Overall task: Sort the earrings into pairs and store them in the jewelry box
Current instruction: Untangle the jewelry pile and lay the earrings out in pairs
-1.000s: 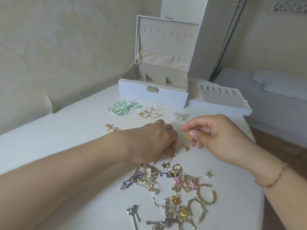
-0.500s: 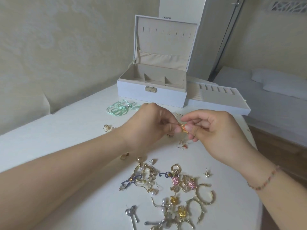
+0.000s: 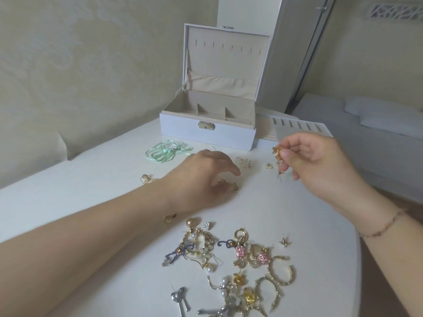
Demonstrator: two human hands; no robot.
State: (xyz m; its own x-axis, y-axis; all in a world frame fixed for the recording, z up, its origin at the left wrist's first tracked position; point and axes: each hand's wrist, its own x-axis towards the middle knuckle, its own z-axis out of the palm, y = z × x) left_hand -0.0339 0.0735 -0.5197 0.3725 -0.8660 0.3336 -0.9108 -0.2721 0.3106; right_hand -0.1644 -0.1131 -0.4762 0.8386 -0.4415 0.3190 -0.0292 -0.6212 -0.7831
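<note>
On the white bench (image 3: 91, 191) the jewelry box (image 3: 207, 133) stands open, apparently empty. In front of it the right hand (image 3: 318, 165) pinches gold earrings (image 3: 277, 152); the left hand (image 3: 201, 175) hovers, fingers relaxed. Most earrings (image 3: 240, 259) lie unsorted nearer the person.

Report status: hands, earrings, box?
Right hand pinches gold earring. Left hand open, low over table. Jewelry box open; nothing blocking.

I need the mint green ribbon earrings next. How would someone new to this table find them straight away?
Start at the open white jewelry box at the back of the table. Just in front of its left corner lie the mint green ribbon earrings, beyond the left hand. They alone are pale green looped ribbon; the other pieces are metal or pearl.
</note>
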